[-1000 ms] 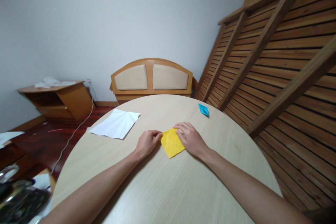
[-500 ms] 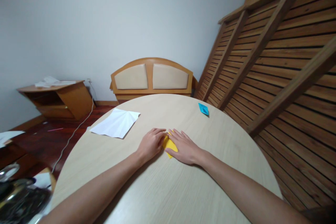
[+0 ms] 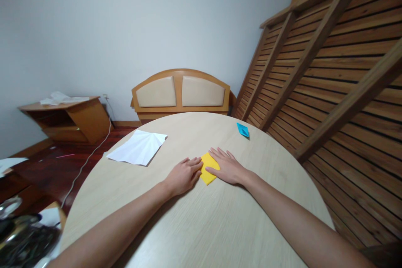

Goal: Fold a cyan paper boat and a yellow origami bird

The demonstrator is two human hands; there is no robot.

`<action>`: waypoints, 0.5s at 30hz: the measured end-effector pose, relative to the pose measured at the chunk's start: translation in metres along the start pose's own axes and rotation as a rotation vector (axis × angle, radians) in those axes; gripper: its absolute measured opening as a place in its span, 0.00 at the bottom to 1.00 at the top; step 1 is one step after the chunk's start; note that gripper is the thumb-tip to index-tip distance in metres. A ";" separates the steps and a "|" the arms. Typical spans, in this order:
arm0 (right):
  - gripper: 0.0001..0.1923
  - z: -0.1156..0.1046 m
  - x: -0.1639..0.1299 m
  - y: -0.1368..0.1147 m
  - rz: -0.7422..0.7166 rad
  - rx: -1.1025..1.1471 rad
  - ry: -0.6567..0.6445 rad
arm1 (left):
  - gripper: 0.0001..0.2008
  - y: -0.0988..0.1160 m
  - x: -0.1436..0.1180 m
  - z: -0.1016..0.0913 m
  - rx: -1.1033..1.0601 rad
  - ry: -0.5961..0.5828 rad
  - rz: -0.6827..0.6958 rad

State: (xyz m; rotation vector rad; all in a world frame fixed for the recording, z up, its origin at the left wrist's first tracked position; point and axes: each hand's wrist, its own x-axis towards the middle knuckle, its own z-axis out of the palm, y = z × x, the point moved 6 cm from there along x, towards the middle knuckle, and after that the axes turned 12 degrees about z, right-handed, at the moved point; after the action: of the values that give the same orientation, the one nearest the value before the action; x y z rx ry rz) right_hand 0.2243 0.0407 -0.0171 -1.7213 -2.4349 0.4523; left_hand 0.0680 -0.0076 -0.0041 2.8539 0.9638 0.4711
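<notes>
1. Pressing flat on the yellow paper (image 3: pixel 208 168), the right hand (image 3: pixel 228 168) lies with fingers spread, gripping nothing.
2. Left hand (image 3: pixel 184 174) rests palm down, fingers extended, their tips touching the paper's left edge.
3. Yellow paper sits folded near the middle of the round surface (image 3: pixel 194 226).
4. White sheet (image 3: pixel 138 147) lies by the left edge; a blue folded piece (image 3: pixel 243 130) near the far right edge.
</notes>
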 end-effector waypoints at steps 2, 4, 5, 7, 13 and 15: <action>0.39 -0.005 0.002 0.005 0.046 -0.007 0.075 | 0.18 0.000 0.000 0.000 0.000 0.001 0.000; 0.33 -0.010 0.001 0.001 0.018 0.001 0.155 | 0.19 0.001 -0.001 0.001 -0.002 0.000 -0.002; 0.31 -0.010 -0.002 -0.004 -0.023 0.012 0.177 | 0.19 0.001 -0.002 0.001 -0.006 0.000 -0.005; 0.29 -0.007 -0.008 -0.018 -0.118 0.048 0.152 | 0.20 0.000 -0.003 0.001 -0.016 -0.010 -0.014; 0.38 0.013 -0.019 -0.034 -0.192 0.017 -0.039 | 0.28 0.000 -0.009 0.009 -0.029 -0.147 -0.044; 0.39 0.012 -0.017 -0.027 -0.135 -0.008 -0.055 | 0.29 0.001 -0.011 0.012 -0.016 -0.177 -0.051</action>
State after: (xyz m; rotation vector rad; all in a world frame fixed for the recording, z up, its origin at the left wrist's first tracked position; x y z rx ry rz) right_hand 0.2022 0.0143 -0.0190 -1.5542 -2.5741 0.4804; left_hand 0.0647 -0.0150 -0.0179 2.7911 0.9929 0.2158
